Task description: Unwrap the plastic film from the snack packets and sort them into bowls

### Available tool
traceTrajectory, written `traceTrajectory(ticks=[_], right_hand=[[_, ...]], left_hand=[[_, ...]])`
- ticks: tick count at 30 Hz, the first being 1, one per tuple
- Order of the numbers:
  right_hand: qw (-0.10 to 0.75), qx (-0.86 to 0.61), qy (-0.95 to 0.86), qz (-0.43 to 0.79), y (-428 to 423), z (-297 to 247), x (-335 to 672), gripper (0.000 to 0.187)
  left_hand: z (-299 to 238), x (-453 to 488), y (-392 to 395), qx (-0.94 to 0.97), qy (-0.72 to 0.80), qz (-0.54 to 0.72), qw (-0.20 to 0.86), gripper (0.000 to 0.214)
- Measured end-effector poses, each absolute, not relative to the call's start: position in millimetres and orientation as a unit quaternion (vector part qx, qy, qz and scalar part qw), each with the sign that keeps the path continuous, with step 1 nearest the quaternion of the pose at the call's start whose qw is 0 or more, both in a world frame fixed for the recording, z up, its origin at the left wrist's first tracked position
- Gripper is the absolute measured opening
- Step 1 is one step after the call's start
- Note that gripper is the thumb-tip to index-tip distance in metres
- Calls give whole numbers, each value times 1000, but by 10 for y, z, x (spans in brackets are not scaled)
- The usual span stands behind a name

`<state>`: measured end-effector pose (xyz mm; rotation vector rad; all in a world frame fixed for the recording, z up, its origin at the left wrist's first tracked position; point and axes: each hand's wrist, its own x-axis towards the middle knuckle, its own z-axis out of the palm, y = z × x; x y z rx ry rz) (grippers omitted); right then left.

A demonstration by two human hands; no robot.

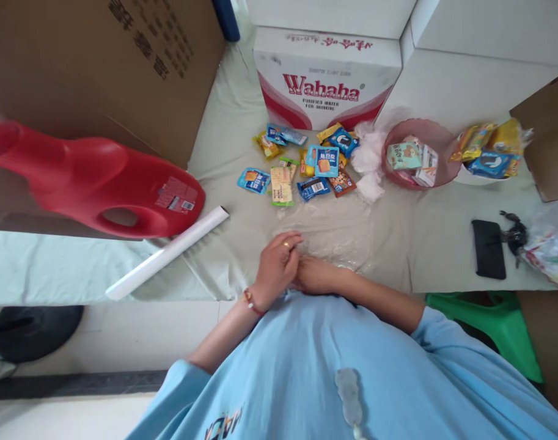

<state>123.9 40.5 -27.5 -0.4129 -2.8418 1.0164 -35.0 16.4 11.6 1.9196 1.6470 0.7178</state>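
Note:
At the table's front edge, my left hand (279, 260) has its fingers bent and pressed together; it wears a ring and a red bracelet. My right hand (318, 275) touches it, its fingertips hidden behind the left. Whether anything lies between them does not show. Clear plastic film (340, 235) is spread flat just beyond both hands. Farther back lies a loose group of small snack packets: a blue packet (253, 181) on the left, a cracker packet (282, 185), a blue-and-white packet (324, 161) and a brown packet (341, 181).
A Wahaha carton (327, 82) stands behind the packets. Crumpled white plastic (369, 153), a pink bowl (409, 177) and a white bowl (483, 178) hold the right. A phone (488, 247) lies farther right. Leftward are a red jug (99, 177) and a white roll (168, 252).

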Motion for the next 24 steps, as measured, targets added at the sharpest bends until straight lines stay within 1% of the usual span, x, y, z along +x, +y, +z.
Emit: traceTrajectory(ticks=[3, 5, 6, 9, 11, 15, 18, 22, 24], right_hand=[[56, -120, -926, 354, 389, -276, 1290, 26], [100, -115, -917, 370, 391, -301, 1416, 27], [131, -136, -909, 370, 395, -323, 1511, 28], [206, -288, -876, 327, 423, -406, 1883, 32], [217, -372, -851, 299, 455, -437, 2139, 34], [213, -426, -830, 290, 627, -323, 2419, 32], [187, -443, -839, 256, 982, -92, 2327, 35], [116, -368, -905, 180, 1748, 187, 1834, 32], [85, -306, -938, 142, 2118, 238, 1502, 38]], left_hand=[[-85, -271, 332, 726, 623, 191, 222, 47], [-220, -329, 388, 733, 639, 139, 188, 51], [-270, -372, 391, 739, 638, 121, 178, 53], [-343, -476, 331, 752, 630, 100, 167, 57], [-352, -493, 284, 744, 641, 98, 161, 58], [-367, -456, 262, 733, 654, 101, 159, 61], [-385, -439, 275, 738, 650, 96, 154, 62], [-387, -437, 277, 739, 652, 90, 146, 62], [-381, -435, 275, 736, 655, 89, 146, 62]])
